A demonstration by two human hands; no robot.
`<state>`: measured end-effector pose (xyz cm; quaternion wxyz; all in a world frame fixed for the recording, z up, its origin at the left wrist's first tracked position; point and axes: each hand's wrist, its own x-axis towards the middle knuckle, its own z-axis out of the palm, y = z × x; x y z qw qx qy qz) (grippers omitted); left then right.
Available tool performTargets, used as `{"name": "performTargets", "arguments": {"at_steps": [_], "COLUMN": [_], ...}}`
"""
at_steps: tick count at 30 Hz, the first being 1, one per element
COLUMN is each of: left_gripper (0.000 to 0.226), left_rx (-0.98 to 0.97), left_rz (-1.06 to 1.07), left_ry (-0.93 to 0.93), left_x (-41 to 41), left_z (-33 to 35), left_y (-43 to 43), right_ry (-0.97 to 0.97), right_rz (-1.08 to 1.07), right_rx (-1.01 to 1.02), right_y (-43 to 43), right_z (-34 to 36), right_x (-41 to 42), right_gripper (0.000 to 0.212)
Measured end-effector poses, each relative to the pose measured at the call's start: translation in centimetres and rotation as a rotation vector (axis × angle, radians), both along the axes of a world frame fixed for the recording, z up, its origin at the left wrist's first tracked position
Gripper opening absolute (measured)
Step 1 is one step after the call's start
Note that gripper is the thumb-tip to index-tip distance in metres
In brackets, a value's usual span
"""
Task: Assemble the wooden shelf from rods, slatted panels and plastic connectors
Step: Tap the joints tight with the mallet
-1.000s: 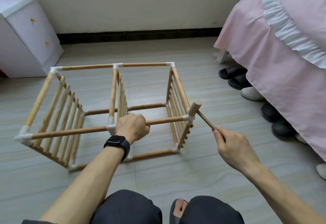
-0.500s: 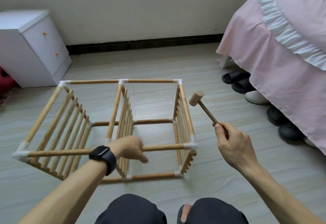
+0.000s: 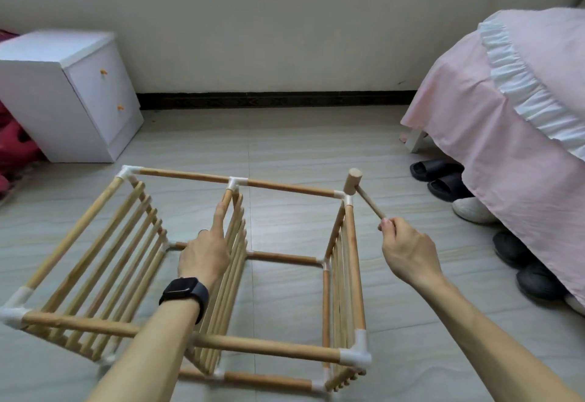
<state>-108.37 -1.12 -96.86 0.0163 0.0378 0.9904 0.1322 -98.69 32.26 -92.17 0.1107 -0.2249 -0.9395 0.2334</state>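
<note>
The wooden shelf (image 3: 269,346) lies on its side on the floor, the left forearm with its black watch (image 3: 185,294) crossing the near rod. The left hand (image 3: 204,256) rests flat, fingers straight, on the middle slatted panel (image 3: 235,253). The right hand (image 3: 408,253) grips a small mallet (image 3: 353,181) by the handle, its head just beside the far right connector (image 3: 343,196). Shoes (image 3: 440,173) line the pink bed skirt (image 3: 506,148) at right; a white cabinet (image 3: 63,101) stands far left.

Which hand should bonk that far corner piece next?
Probably the right hand: it grips the mallet, whose head sits beside the far right corner connector. The left hand rests flat on the middle panel.
</note>
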Motion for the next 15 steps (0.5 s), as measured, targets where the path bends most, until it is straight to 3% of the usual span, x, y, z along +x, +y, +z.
{"name": "performTargets", "arguments": {"at_steps": [5,6,9,10,13,15], "left_gripper": [0.113,0.113,0.11,0.109,0.106,0.104], "left_rx": [0.017,0.027,0.054,0.062,0.061,0.061], "left_rz": [0.01,0.009,0.003,0.009,0.023,0.021], "left_ry": [0.013,0.009,0.001,-0.005,0.001,0.002], "left_x": [-0.4,-0.4,-0.4,-0.4,-0.5,-0.5], "left_z": [-0.1,-0.2,-0.1,-0.1,-0.2,-0.3], "left_y": [0.0,0.0,-0.1,-0.1,-0.1,0.0], "right_ry": [0.509,0.477,-0.142,-0.205,0.222,0.177], "right_rz": [-0.039,-0.025,0.013,0.005,-0.033,-0.028], "right_rx": [-0.029,-0.011,0.116,0.123,0.014,0.062], "right_y": [-0.4,-0.4,0.2,0.5,0.4,0.4], "right_z": [1.1,0.9,0.0,-0.1,0.0,0.0], "right_x": [-1.4,-1.7,-2.8,-3.0,-3.1,-3.1], "right_gripper": [0.03,0.03,0.035,0.037,0.033,0.032]}}
